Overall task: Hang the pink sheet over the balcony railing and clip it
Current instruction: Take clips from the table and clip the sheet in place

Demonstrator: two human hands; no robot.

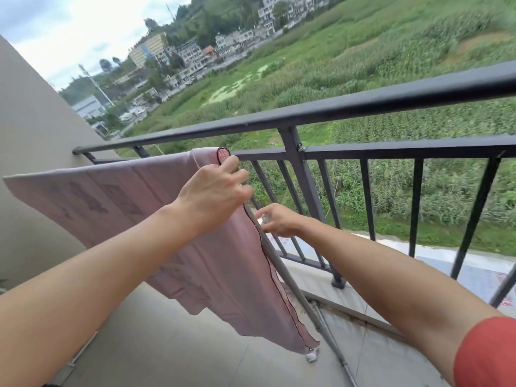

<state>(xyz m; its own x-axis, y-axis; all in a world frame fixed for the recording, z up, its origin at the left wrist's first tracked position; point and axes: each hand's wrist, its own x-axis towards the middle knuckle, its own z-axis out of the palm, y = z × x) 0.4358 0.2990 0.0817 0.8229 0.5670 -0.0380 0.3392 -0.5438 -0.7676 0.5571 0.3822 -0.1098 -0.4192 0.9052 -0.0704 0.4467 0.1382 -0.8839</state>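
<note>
The pink sheet [117, 196] is draped over the lower bar of the black balcony railing [363, 103], its right edge hanging down to the floor. My left hand [215, 191] pinches the sheet's top right corner at the bar. Lower and to the right, my right hand [279, 220] is closed on a small clear clip [264, 217] right beside the sheet's dark-stitched edge. Whether the clip touches the cloth I cannot tell.
A grey metal pole [301, 297] leans from the railing down to the tiled floor [167, 344], just behind the sheet's edge. A beige wall [33, 129] closes the left side. Vertical railing bars [416, 202] run to the right, with fields far below.
</note>
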